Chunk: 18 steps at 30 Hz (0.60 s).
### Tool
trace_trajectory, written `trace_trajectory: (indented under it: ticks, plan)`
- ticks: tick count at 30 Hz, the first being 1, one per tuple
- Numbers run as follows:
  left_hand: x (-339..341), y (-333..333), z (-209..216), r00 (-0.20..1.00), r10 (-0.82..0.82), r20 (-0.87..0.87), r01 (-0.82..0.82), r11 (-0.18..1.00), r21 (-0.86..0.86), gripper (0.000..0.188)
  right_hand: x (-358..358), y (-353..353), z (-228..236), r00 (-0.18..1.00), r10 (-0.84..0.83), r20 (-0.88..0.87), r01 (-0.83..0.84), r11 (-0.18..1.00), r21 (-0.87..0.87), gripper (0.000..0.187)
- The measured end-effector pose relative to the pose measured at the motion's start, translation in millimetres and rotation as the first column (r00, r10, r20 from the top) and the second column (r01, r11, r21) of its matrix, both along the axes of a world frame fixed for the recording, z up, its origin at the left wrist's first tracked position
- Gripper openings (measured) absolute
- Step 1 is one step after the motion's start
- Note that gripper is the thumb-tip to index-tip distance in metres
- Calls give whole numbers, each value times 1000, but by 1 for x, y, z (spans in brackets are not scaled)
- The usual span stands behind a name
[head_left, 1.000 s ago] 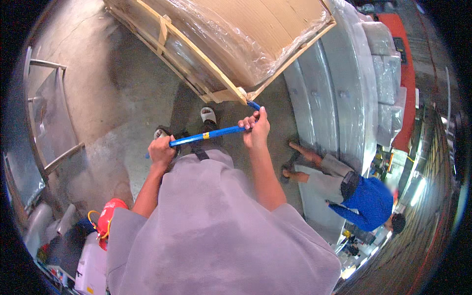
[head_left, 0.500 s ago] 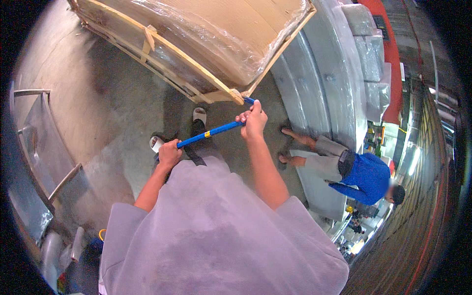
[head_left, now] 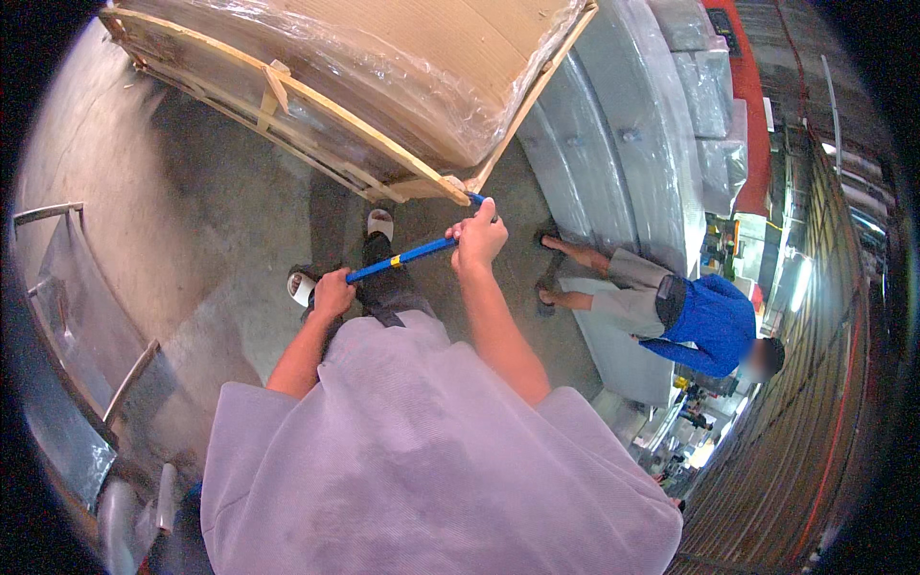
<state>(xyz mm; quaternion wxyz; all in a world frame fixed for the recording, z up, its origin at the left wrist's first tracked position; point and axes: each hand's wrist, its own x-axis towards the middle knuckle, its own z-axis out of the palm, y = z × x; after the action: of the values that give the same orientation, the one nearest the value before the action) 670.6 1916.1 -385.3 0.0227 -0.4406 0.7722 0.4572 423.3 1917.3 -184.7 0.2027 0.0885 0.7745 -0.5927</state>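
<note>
A blue pry bar (head_left: 419, 253) with a small yellow label slants across in front of me. My left hand (head_left: 333, 294) is wrapped round its near, lower end. Higher up, my right hand (head_left: 478, 237) grips the bar close to its far end. That far end touches the corner of a wooden crate frame (head_left: 369, 129), where the wood looks splintered; its exact tip is hidden against the wood. Inside the frame stands a large brown cardboard box (head_left: 460, 43) covered in clear plastic wrap.
Tall plastic-wrapped panels (head_left: 613, 144) stand at the right, with wrapped packages (head_left: 709, 91) beyond them. A person in a blue top (head_left: 711, 321) stands to my right. Metal-framed sheets (head_left: 101, 316) are at the left. Concrete floor (head_left: 220, 230) lies between.
Both hands stay on the bar, its far end still at the crate corner. The view has shifted slightly, so crate, panels and the person appear a little further left.
</note>
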Motion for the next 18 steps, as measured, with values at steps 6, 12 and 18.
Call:
trace_trajectory:
  ticks: [6,12,18]
  plan:
    - [-8,-5,-17,999,-39,15,37,995,92,35,0,-11,-10,992,58,-114,-39,987,157,36]
    - [-12,27,4,998,-43,-53,51,985,167,34,-10,-17,-10,967,184,-176,-124,944,305,38]
    - [8,38,67,999,-40,31,32,974,223,25,-29,-13,-2,972,223,-70,-200,949,243,33]
